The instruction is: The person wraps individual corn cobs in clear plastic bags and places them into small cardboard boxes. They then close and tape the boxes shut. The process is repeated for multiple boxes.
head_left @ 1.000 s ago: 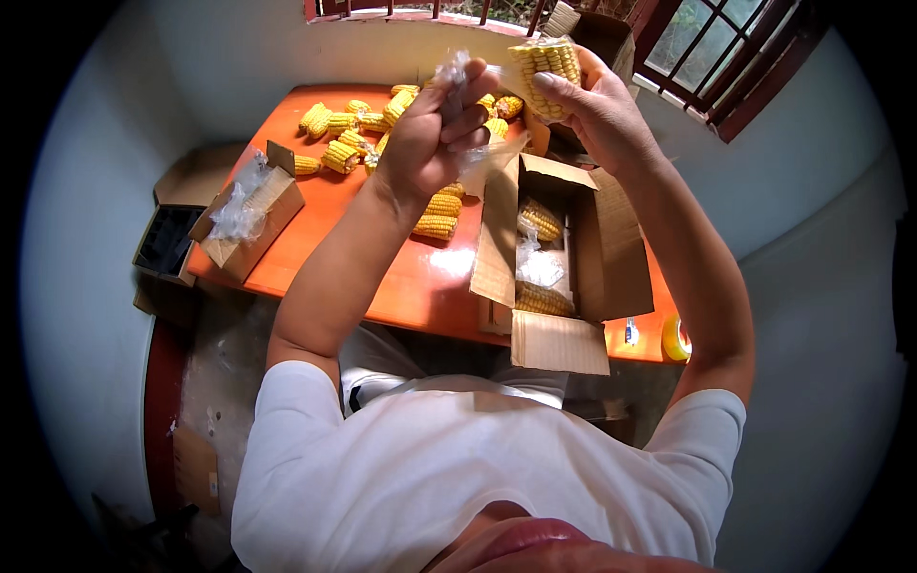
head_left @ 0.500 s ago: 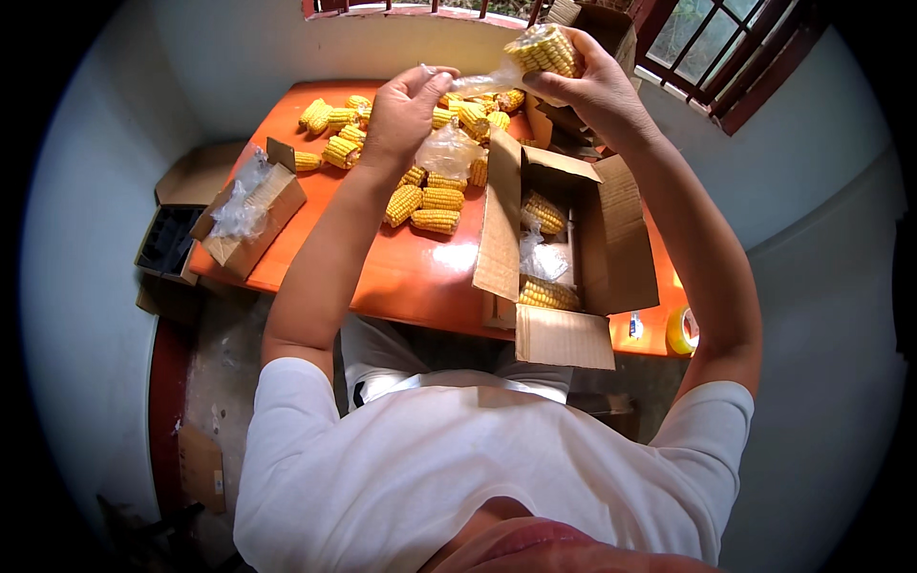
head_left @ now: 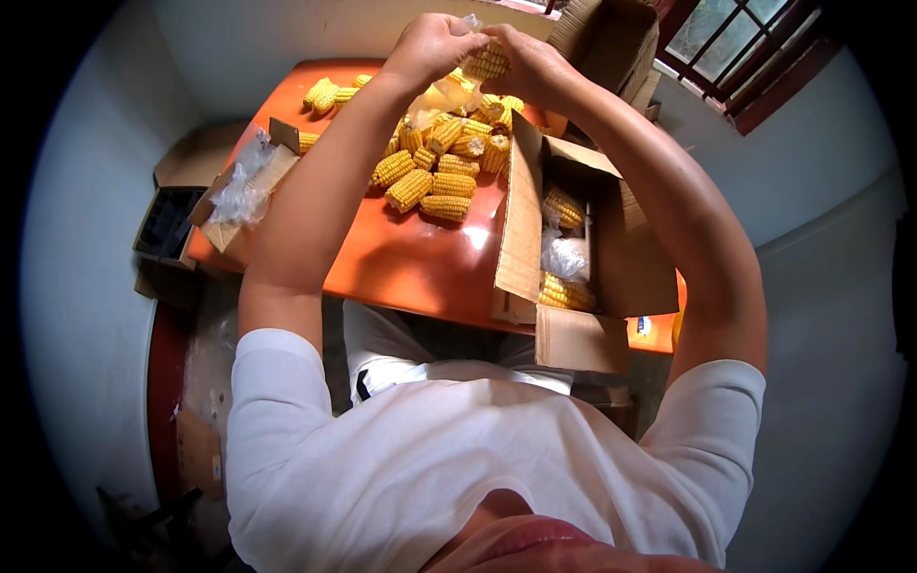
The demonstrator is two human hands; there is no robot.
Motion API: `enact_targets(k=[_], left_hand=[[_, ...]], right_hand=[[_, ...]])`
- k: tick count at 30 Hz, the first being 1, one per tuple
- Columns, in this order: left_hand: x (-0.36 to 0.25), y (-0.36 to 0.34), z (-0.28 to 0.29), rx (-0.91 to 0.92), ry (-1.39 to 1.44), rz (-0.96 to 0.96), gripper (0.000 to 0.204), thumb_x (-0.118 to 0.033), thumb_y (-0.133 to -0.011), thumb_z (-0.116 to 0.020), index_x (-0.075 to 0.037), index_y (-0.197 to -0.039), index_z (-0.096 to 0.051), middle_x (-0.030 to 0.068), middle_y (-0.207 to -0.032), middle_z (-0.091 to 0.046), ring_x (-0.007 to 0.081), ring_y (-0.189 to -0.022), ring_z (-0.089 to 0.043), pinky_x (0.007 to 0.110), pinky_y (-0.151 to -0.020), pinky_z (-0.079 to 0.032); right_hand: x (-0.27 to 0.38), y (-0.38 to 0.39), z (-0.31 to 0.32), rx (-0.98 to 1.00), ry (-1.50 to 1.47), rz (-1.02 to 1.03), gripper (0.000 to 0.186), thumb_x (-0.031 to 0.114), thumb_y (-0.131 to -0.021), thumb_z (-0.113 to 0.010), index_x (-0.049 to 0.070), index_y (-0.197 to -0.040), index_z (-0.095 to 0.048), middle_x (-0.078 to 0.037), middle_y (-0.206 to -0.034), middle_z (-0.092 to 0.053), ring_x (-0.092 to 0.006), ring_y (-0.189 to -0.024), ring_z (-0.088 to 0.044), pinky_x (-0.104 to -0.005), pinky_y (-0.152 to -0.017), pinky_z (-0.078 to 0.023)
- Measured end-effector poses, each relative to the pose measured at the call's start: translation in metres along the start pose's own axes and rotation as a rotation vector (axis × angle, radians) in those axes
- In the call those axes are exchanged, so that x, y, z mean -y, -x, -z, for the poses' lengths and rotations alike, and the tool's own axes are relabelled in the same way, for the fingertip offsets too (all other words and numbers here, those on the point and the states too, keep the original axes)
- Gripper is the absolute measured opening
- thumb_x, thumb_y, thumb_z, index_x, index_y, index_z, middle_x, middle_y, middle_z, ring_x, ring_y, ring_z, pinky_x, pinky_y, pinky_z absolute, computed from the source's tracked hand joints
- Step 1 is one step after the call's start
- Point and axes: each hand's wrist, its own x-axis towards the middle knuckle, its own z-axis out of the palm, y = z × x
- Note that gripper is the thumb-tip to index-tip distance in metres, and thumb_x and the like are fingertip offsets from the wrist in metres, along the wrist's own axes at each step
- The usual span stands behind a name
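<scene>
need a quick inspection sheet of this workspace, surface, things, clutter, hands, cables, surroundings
surface: orange tabletop, glossy, with a bright glare patch
things: loose corn pieces heaped mid-table; open carton to their right, corn and clear plastic inside
clutter: small carton at the table's left, crumpled plastic bags in it
hands: left hand pinching clear plastic; right hand holding a raised corn piece
cables: nothing seen
surroundings: pale walls, barred window upper right
</scene>
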Motion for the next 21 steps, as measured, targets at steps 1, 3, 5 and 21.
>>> enact_targets(k=[1,3,5,21], left_hand=[[0.001,-0.001,0.000,0.005,-0.043,0.022,0.031,-0.027,-0.081,-0.066,0.004,-0.087,-0.065,0.0086,-0.075,-0.066,0.0123,-0.067,-0.059,0.029,-0.063,-0.047],[0.001,-0.003,-0.002,0.016,-0.132,0.064,0.025,-0.021,-0.085,-0.063,0.004,-0.089,-0.062,0.0081,-0.078,-0.065,0.0123,-0.069,-0.057,0.028,-0.064,-0.047],[0.006,-0.004,-0.005,0.016,-0.310,-0.032,0.026,-0.022,-0.086,-0.059,0.004,-0.093,-0.061,0.0118,-0.080,-0.065,0.0174,-0.071,-0.059,0.032,-0.066,-0.047],[0.093,-0.043,-0.051,-0.205,-0.221,-0.017,0.033,-0.032,-0.089,-0.050,0.000,-0.095,-0.056,0.0209,-0.088,-0.064,0.0397,-0.085,-0.061,0.044,-0.075,-0.047]], right_hand=[[-0.001,-0.003,-0.003,0.019,-0.017,0.001,0.073,0.023,-0.065,-0.081,0.003,-0.124,-0.044,-0.021,-0.106,-0.061,-0.0333,-0.099,-0.060,-0.0394,-0.086,-0.048],[0.001,-0.008,-0.011,0.100,-0.111,-0.131,0.070,0.026,-0.061,-0.080,0.002,-0.120,-0.049,-0.020,-0.104,-0.063,-0.0326,-0.097,-0.061,-0.0375,-0.084,-0.049],[-0.013,-0.019,-0.028,0.127,-0.186,-0.187,0.066,0.028,-0.059,-0.079,0.001,-0.115,-0.055,-0.019,-0.099,-0.065,-0.0306,-0.094,-0.063,-0.0359,-0.082,-0.050],[-0.037,0.007,0.010,0.283,-0.409,-0.356,0.039,0.019,-0.086,-0.062,0.000,-0.119,-0.055,-0.014,-0.101,-0.065,-0.0175,-0.091,-0.062,-0.0270,-0.078,-0.050]])
